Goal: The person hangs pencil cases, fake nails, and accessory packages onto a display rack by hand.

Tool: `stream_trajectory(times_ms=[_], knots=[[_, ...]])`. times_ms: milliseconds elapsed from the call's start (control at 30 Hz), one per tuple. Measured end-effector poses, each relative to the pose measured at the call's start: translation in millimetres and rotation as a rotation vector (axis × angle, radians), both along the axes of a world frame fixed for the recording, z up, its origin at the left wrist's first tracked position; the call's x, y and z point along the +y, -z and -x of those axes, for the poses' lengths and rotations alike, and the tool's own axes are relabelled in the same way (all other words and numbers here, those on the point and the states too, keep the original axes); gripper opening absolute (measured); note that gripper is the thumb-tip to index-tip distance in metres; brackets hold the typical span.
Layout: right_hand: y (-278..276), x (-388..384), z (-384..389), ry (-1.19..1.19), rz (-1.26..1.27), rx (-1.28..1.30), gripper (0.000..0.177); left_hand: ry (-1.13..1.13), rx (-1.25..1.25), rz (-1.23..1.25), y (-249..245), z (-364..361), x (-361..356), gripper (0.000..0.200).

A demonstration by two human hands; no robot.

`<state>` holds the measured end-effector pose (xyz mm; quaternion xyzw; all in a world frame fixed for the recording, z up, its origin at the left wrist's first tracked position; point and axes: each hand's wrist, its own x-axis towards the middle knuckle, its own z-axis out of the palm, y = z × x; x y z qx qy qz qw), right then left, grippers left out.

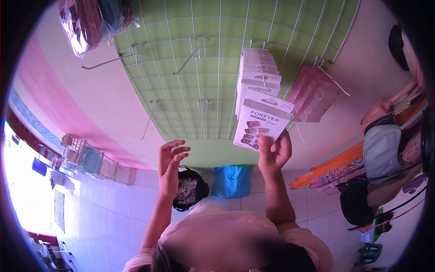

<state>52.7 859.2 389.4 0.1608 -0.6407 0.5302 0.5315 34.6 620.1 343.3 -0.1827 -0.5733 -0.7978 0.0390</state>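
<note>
My right hand grips the lower right corner of a white FOREVER Style box, thumb on its front. Small rounded shapes, like false nails, are printed on the box. Directly behind it, a row of matching white boxes hangs from a hook on the white wire grid; the held box overlaps the front of this row. My left hand is raised below the grid's lower left part, holding nothing, its fingers apart and slightly curled.
Pink packs hang right of the boxes. Bare hooks jut from the grid's left side. On the floor below stand a blue bag and a black bag with packs inside. Bags, including a grey one, hang at the right.
</note>
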Motion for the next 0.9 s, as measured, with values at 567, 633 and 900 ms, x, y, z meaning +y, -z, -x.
stream_trajectory(times_ms=[567, 633, 900], knots=[[89.3, -4.1, 14.0, 0.02, 0.338, -0.548, 0.015, -0.525, -0.162, -0.012, 47.6, -8.9, -98.9, 0.025], [110.5, -17.7, 4.1, 0.003, 0.326, -0.64, 0.014, -0.602, -0.175, 0.029, 55.7, -6.5, -123.6, 0.023], [203.3, -126.8, -8.5, -0.099, -0.173, -0.807, 0.013, -0.35, -0.408, 0.334, 212.5, 25.5, -239.6, 0.017]])
